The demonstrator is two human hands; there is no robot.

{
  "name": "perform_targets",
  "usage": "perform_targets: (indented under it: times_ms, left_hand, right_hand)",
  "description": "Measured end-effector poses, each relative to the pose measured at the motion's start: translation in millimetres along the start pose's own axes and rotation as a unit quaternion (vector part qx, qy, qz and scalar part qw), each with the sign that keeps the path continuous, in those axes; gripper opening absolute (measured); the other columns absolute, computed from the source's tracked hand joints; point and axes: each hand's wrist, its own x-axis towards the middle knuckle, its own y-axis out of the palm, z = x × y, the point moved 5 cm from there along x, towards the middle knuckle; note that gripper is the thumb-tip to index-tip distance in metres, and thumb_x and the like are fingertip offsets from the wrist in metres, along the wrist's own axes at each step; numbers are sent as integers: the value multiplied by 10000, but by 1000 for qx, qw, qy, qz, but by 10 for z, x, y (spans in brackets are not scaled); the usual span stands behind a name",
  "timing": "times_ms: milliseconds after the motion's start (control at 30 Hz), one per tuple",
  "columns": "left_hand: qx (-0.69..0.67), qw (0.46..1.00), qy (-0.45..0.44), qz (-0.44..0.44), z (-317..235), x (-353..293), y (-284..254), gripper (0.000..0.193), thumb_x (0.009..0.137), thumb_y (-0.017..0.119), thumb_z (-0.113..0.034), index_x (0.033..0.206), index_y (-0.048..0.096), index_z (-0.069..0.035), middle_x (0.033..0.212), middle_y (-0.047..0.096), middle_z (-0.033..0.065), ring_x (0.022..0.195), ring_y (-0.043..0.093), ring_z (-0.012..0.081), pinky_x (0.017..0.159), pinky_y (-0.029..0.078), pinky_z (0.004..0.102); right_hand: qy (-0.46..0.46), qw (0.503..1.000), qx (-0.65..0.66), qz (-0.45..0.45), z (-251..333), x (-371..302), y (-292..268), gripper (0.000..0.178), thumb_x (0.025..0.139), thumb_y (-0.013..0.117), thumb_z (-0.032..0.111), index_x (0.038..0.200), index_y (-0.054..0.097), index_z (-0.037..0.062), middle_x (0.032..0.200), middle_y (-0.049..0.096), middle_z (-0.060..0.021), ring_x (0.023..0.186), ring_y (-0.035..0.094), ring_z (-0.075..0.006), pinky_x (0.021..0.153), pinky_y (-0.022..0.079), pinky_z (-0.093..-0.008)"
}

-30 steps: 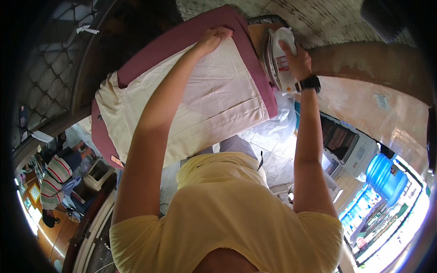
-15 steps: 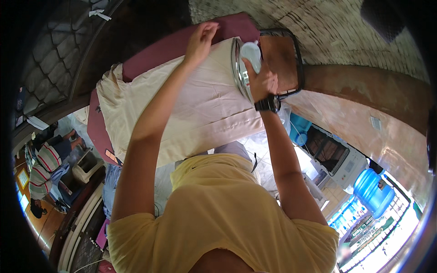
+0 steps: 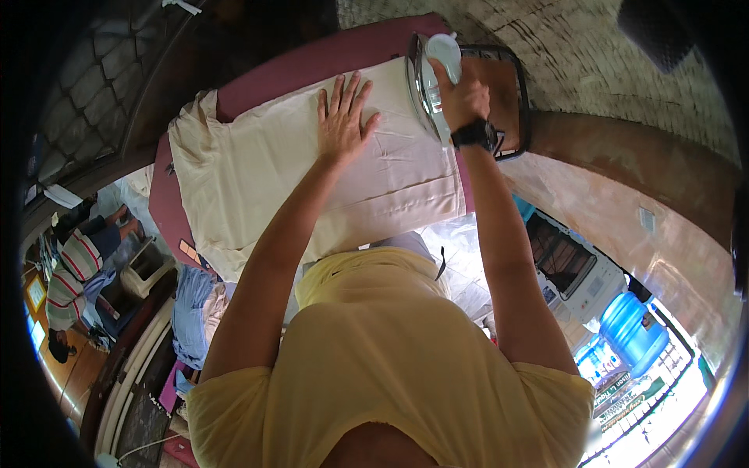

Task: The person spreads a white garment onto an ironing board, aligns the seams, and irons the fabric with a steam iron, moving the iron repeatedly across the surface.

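A cream cloth garment or sheet (image 3: 273, 168) lies spread over a maroon-covered ironing board (image 3: 304, 66), with faint creases toward its right part. My left hand (image 3: 343, 129) rests palm down on it, fingers spread, holding nothing. At the right end of the cloth, my right hand (image 3: 468, 101), with a black watch on the wrist, grips a clothes iron (image 3: 443, 51). The iron has a pale top and a shiny metal side turned left. My hand covers most of its handle. Whether its plate touches the cloth I cannot tell.
Beyond the iron, the board ends in a brown panel with a black wire frame (image 3: 511, 97), near the wall. A white appliance (image 3: 581, 273) and blue water jug (image 3: 633, 331) stand at right. At left are folded denim (image 3: 191, 308) and a person in a striped shirt (image 3: 66, 288).
My left hand has come down and nearer me, from half-curled at the cloth's far edge to spread flat on the cloth. The iron has moved slightly away and right in my right hand.
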Motion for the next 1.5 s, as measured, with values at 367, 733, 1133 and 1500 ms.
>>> perform_targets:
  times_ms: [367, 733, 1133, 1500]
  left_hand:
    - [-288, 954, 11, -77, 362, 19, -20, 370, 990, 464, -193, 1360, 485, -187, 1452, 426, 71, 1362, 372, 271, 1125, 255, 455]
    - [129, 988, -10, 85, 2534, -520, -1323, 116, 866, 626, -197, 973, 605, -155, 1036, 625, 5, 1096, 524, 203, 965, 307, 475]
    - [-32, 988, -77, -132, 2861, -608, -1517, 214, 762, 706, -110, 938, 588, -82, 1038, 567, 115, 1078, 505, 344, 919, 409, 453]
    - [-79, 859, -503, 45, 4133, -2948, -1463, 423, 790, 729, -422, 975, 656, -48, 1022, 681, 134, 946, 638, 315, 812, 496, 394]
  right_hand:
    - [-387, 873, -53, 290, -495, -691, -314, 590, 833, 556, 635, 969, 694, 77, 859, 694, -169, 793, 675, -355, 724, 545, -442]
    - [-383, 921, -55, 40, 730, -469, 188, 611, 795, 588, 676, 754, 721, 81, 590, 639, -182, 572, 662, -353, 523, 543, -460]
    - [-485, 863, -17, 139, 2580, -813, 928, 648, 808, 526, 710, 839, 730, 95, 692, 669, -198, 675, 672, -389, 596, 549, -472]
    - [-510, 835, -40, 201, 3152, -1152, 1029, 703, 789, 498, 754, 883, 737, 100, 755, 688, -188, 733, 679, -385, 641, 549, -471]
